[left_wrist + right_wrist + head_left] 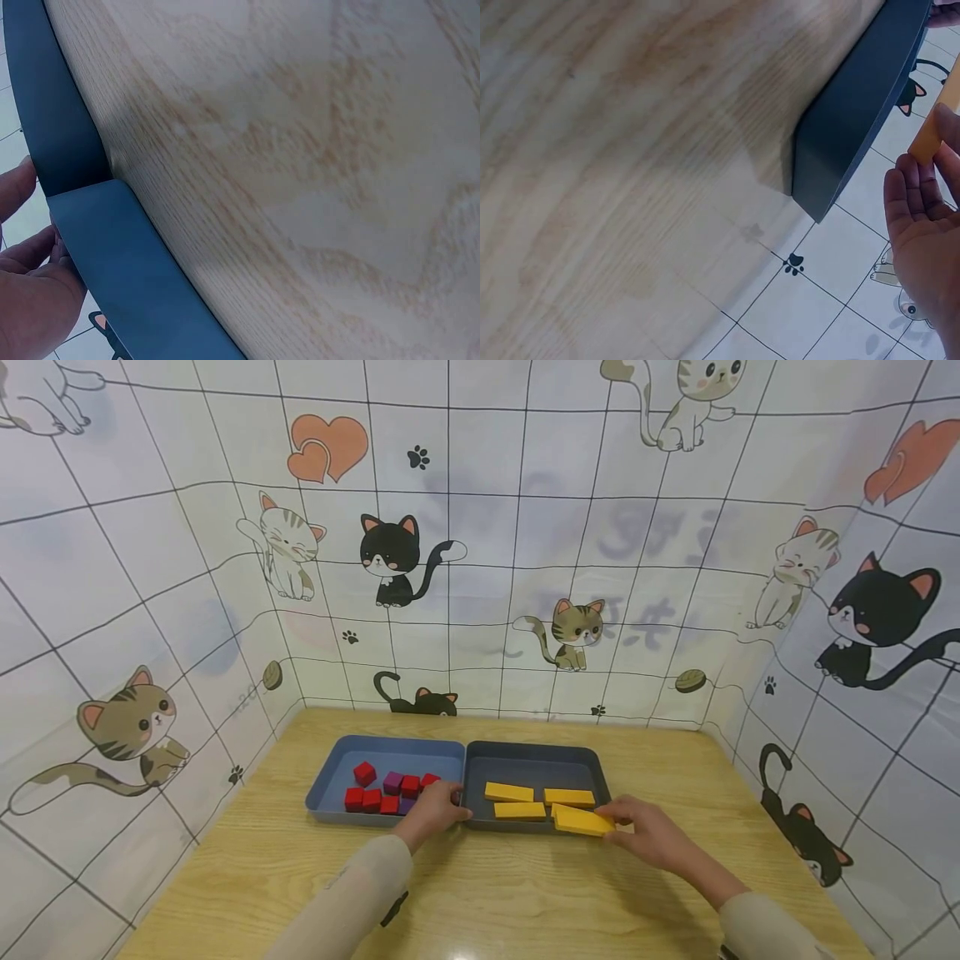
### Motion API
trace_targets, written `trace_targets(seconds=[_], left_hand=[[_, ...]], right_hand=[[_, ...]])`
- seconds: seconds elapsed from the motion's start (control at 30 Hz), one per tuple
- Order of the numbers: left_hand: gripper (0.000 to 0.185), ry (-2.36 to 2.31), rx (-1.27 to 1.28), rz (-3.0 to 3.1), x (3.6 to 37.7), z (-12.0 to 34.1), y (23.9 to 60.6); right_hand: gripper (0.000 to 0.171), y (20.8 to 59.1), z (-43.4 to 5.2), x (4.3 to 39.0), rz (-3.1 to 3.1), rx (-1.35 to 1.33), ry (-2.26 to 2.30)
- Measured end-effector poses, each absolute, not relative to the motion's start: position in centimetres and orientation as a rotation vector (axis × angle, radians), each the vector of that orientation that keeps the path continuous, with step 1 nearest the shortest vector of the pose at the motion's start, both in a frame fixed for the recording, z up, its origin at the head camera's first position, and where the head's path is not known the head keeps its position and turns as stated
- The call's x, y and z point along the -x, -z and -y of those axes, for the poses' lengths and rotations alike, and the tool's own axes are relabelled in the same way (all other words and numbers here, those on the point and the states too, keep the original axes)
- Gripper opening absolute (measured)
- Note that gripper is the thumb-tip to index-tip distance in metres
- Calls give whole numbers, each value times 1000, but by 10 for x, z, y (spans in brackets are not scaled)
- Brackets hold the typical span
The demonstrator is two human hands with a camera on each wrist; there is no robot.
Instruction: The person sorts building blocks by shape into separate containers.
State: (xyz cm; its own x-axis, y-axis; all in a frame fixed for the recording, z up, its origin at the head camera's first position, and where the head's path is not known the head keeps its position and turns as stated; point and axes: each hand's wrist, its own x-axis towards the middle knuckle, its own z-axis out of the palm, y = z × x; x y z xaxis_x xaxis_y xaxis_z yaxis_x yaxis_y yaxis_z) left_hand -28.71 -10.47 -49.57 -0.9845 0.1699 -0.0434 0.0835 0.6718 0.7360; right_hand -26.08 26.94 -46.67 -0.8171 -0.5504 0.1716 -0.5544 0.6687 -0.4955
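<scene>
right hand [651, 836] pinches yellow block [582, 820] over front rim of dark tray [536, 758] | left hand [435, 810] fingers curled on near rim of blue tray [390, 750], by red cubes [372, 798]

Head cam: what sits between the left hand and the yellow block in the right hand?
Between the left hand and that yellow block lies one more yellow block, flat in the dark tray. Only the head view shows it.

head view high, facing down-forward at table [525, 893]; wrist views close, sharing dark tray [534, 758] edge.
</scene>
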Motion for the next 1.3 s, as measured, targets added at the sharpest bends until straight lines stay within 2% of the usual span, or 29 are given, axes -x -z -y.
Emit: trace_targets(seconds=[0.8, 1.3], left_hand=[[54, -1230, -241, -2760, 289, 107, 496], [54, -1230, -222, -2756, 287, 105, 494]], right_hand=[[36, 471, -234, 320, 2919, -685, -765], [34, 481, -224, 351, 2944, -626, -667]])
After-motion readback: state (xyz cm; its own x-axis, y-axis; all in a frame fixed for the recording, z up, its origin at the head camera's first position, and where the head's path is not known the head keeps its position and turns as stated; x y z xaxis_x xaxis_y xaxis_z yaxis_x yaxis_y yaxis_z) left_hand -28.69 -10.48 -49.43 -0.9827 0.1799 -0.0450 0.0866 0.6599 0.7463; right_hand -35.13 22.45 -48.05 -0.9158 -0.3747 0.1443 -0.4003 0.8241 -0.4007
